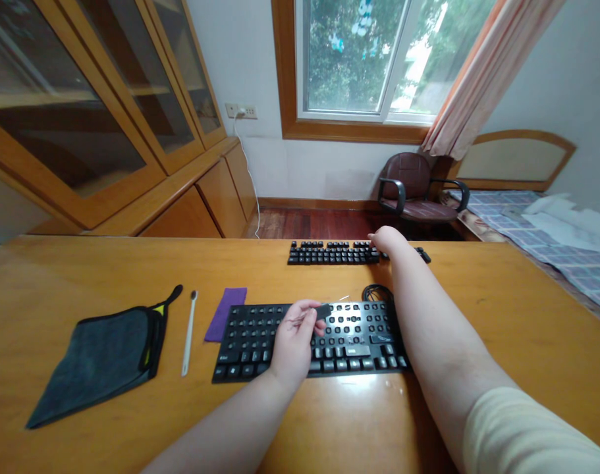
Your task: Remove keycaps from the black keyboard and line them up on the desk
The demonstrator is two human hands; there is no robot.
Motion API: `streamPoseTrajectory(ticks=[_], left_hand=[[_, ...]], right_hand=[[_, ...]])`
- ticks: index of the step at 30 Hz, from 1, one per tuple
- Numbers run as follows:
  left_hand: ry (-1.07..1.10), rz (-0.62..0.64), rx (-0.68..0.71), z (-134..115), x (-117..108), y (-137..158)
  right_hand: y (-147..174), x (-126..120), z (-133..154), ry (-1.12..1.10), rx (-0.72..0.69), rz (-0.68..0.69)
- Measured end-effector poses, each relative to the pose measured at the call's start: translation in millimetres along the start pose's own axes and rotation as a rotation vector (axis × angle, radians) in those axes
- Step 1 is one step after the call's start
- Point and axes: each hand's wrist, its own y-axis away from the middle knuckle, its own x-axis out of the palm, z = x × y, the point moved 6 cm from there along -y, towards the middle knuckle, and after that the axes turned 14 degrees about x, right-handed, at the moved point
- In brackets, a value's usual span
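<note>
A black keyboard (pixel 260 342) lies on the desk, with many upper keycaps off and bare switch posts showing; the lower rows keep theirs. Over its middle, my left hand (pixel 294 342) is closed on a small dark tool (pixel 323 311) with thin wires, which looks like a keycap puller. Farther back, loose black keycaps (pixel 334 253) stand in rows near the desk's far edge. My right hand (pixel 386 240) reaches to the right part of these rows, fingers bent down at the keycaps. Its fingertips are mostly hidden, so what they pinch cannot be made out.
A coiled black cable (pixel 376 291) lies behind the keyboard, near my right forearm. To the left are a purple cloth (pixel 226 315), a white toothbrush (pixel 189 336) and a folded grey cloth (pixel 102 355). Beyond the desk (pixel 107 263) stands a brown armchair (pixel 413 187).
</note>
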Motion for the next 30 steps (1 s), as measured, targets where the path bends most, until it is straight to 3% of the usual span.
streamPoseTrajectory(ticks=[17,30], left_hand=[[-0.004,-0.003,0.002,-1.4,0.3,-0.5],[-0.006,-0.001,0.011,0.0,-0.2,-0.8]], right_hand=[[2.3,-4.4,-2.7,0.011,0.042,-0.007],[11.8,-1.6,4.9,0.032,-0.022,0.067]])
